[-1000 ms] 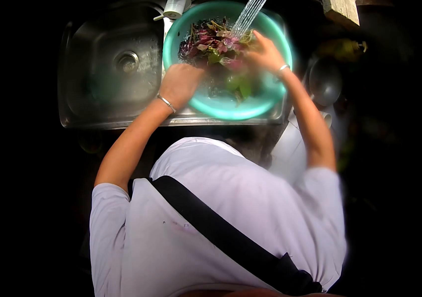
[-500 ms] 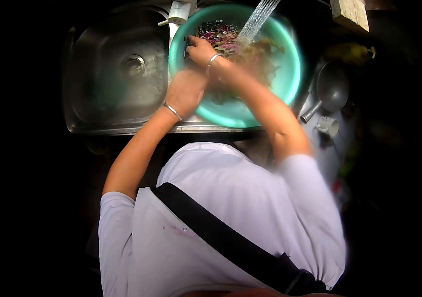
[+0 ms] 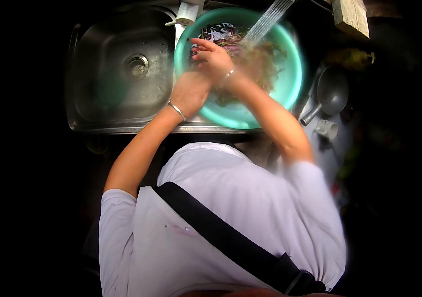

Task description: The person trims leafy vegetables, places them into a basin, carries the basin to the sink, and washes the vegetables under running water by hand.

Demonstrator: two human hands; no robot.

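A basin (image 3: 295, 86) was borne by the sink (image 3: 122, 96); a pan (image 3: 334, 89) and mug (image 3: 327, 129) were supported by a white surface (image 3: 331, 148).

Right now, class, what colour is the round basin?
The basin is turquoise green, clearest in the head view.

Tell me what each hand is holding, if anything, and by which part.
The right hand, fingers spread over the basin, shows nothing held. The left hand lies across the basin's rim with its fingers hidden, so any hold cannot be told.
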